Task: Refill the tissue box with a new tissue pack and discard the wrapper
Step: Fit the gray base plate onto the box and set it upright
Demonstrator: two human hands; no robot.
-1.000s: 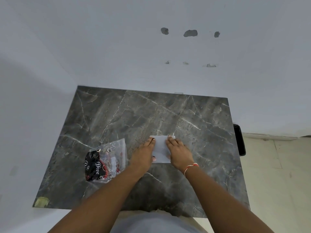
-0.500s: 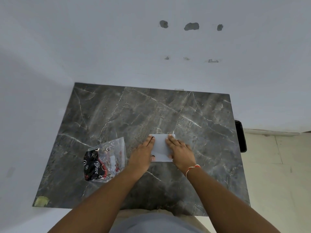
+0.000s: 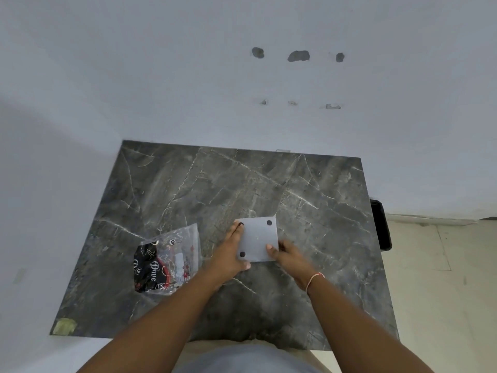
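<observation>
A white square tissue box [image 3: 259,239] sits near the middle of the dark marble table [image 3: 188,189]. The face I see carries small black dots at its corners. My left hand [image 3: 230,255] grips the box's left side, thumb at the near corner. My right hand [image 3: 289,255] holds the near right corner, thumb on the white face. To the left of my left hand lies a crumpled clear plastic wrapper [image 3: 168,261] with black and red print. I cannot see any tissues or the box's opening.
A black container [image 3: 380,224] stands on the floor just off the table's right edge. A yellowish patch [image 3: 64,326] marks the front left corner of the table. White walls close in at the back and left; pale floor tiles lie to the right.
Both hands lay flat over the box before; now they have slid to its sides and grip it. The white face with black dots has come into view.
</observation>
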